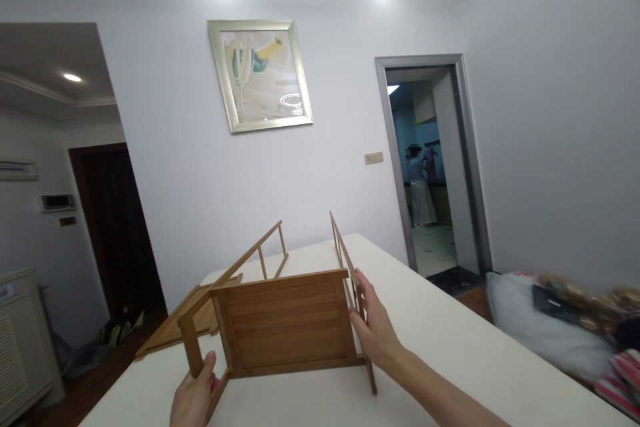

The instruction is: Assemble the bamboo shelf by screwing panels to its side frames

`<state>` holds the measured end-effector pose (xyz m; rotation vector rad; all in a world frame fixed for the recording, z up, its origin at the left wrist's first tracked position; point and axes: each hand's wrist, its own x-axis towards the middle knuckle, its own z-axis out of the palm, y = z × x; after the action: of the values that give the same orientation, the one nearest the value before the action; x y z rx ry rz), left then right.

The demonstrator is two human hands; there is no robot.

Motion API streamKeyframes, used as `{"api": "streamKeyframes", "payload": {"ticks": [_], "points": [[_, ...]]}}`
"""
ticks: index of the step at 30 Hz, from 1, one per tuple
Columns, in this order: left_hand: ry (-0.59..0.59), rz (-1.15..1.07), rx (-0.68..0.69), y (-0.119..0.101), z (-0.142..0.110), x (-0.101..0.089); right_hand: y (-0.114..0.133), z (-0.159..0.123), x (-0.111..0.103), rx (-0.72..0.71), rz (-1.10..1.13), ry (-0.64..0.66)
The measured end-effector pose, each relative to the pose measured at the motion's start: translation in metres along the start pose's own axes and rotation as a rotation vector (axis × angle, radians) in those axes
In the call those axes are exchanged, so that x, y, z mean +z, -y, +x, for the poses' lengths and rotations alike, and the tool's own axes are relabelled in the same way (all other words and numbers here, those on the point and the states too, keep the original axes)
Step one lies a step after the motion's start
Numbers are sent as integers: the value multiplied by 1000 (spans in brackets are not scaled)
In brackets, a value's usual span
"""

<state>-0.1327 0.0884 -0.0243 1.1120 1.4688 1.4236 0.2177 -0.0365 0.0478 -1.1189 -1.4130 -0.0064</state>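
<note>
A brown wooden panel (290,323) stands on its long edge on the white table (450,360), between two ladder-like wooden side frames. My left hand (194,392) is closed around the near end of the left side frame (250,255), low in the view. On the other side, my right hand (376,328) grips the right side frame (341,243), thumb on its inner face and fingers on the outer. That frame stands close against the panel's right end; whether they are joined cannot be made out. Further wooden panels (167,323) lie flat behind the left frame, partly hidden by it.
A framed picture (267,77) hangs on the wall behind the table. Beyond the doorway (383,107) at the right, a person (421,190) stands in another room. A white bag (530,327) and other soft items lie right of the table. A pale cabinet (25,340) is at left.
</note>
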Motion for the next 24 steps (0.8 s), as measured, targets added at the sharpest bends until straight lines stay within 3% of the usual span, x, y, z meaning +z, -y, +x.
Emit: {"api": "streamKeyframes", "payload": {"ticks": [11,18,24], "points": [[-70,59,8,-2,-10,9,-45,-59,-4,96,-46,196],[-92,103,51,-5,-14,16,-50,-53,-12,183,-41,150],[-98,74,116,-5,-14,16,-52,-53,-16,125,-54,62]]}}
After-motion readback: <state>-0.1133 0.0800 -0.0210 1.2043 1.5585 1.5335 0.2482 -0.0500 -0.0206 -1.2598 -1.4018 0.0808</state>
